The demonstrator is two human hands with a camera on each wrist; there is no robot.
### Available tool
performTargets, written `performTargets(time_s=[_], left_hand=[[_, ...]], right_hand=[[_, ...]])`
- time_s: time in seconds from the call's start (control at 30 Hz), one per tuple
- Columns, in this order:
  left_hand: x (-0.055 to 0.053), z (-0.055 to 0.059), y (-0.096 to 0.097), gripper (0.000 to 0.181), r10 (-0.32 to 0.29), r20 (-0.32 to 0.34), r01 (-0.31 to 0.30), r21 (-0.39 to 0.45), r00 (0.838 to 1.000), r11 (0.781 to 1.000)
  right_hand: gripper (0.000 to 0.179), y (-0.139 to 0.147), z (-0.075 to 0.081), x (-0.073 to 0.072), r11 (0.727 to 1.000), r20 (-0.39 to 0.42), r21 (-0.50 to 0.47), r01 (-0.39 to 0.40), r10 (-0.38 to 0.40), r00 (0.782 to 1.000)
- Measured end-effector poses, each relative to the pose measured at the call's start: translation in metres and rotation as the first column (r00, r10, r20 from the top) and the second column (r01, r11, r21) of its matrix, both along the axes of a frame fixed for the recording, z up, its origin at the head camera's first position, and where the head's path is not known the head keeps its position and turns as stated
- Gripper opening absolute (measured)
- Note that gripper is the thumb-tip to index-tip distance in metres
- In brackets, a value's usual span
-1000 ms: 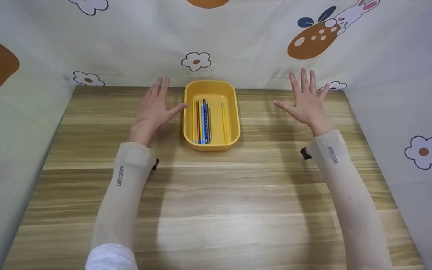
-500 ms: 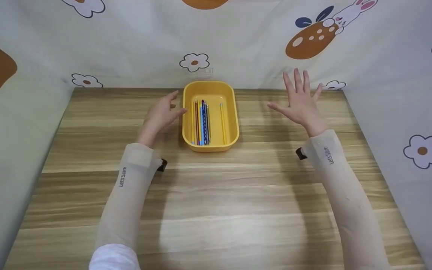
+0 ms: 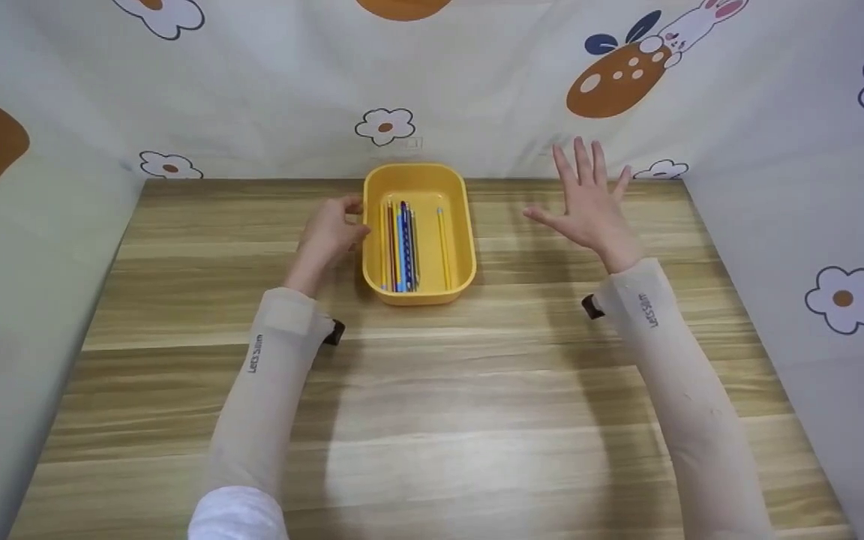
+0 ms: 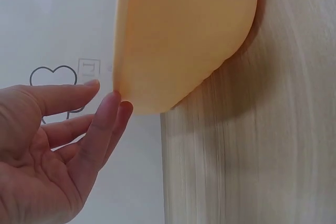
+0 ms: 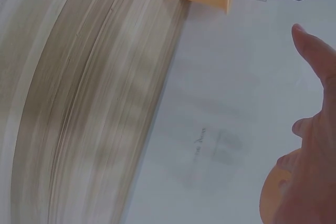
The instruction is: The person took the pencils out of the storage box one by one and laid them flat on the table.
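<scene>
Left hand (image 3: 329, 229) curves loosely just left of the yellow box (image 3: 418, 298) (pencils (image 3: 404, 251) inside); right hand (image 3: 591, 206) spreads wide, right of it.

Wood-grain tabletop (image 3: 522, 360), whitish glare (image 3: 447, 465) toward front; pale walls (image 3: 267, 90) on three sides, flower prints (image 3: 385, 126), rabbit print (image 3: 691, 34).

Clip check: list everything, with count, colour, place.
table: 1, brown, across the view
cloth: count unclear, off-white floral, behind and beside table
bin: 1, yellow, at table's back
pens or pencils: several, mixed colours, bin's left half
lone pencil: 1, yellow, bin's right half
wrist pieces: 2, black, inner wrists
sleeves: 2, beige, forearms
cuff: 1, white, left forearm
left hand: 1, bare, at bin's left rim, contact unclear
right hand: 1, bare, spread, right of bin
</scene>
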State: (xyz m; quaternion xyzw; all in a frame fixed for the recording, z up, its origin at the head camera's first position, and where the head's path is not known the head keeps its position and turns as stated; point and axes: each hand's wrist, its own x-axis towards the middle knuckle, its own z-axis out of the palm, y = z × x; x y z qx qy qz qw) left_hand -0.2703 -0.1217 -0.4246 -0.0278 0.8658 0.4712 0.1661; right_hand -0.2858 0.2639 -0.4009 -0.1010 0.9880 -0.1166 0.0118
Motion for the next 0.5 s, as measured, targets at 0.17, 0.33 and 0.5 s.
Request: performTargets(time_s=[0.17,0.33,0.5], left_hand=[[-0.001,-0.005,-0.001,0.059,0.004,-0.006,-0.004,-0.009,1.0,1.0],[-0.001,-0.008,-0.001,0.058,0.017,-0.002,-0.017,0.021,1.0,1.0],[0.0,-0.009,0.001,0.06,0.049,0.019,-0.05,0.082,0.999,0.995]], right_hand=[[0.108,-0.005,0.0,0.0,1.0,-0.006,0.005,-0.009,0.009,1.0],[0.108,-0.012,0.001,0.001,1.0,-0.004,-0.008,-0.025,0.025,1.0],[0.106,-0.018,0.001,0.0,0.999,-0.006,-0.034,-0.028,0.028,1.0]])
